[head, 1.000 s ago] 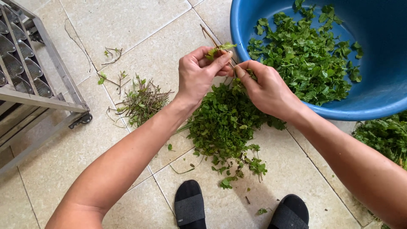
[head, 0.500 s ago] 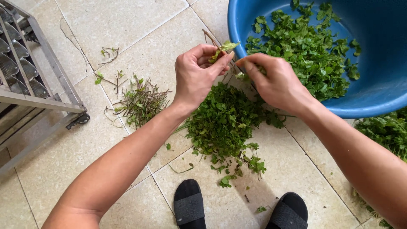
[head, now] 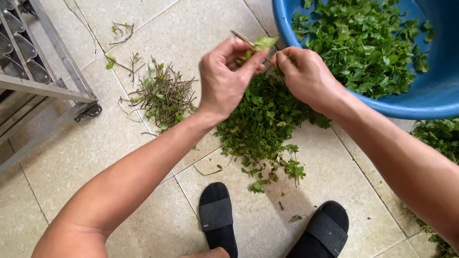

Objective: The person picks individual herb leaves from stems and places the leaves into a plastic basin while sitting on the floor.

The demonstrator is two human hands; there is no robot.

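Observation:
My left hand [head: 225, 76] pinches a thin herb sprig [head: 256, 45] with a few green leaves at its tip. My right hand [head: 306, 76] meets it fingertip to fingertip, thumb and forefinger closed on the same sprig. Both hands hover over a heap of green leafy herbs [head: 263, 124] on the tiled floor. A large blue plastic basin [head: 430, 102] at the upper right holds several plucked green leaves [head: 363, 43].
A pile of bare stems [head: 165, 95] lies on the tiles to the left. A metal rack on casters [head: 43, 81] stands at the far left. Two black sandals [head: 217, 217] sit at the bottom edge. More herbs [head: 440, 136] lie at the right.
Both hands stay together on the sprig; the right hand's fingers have shifted slightly along the stem. The piles and basin have not moved.

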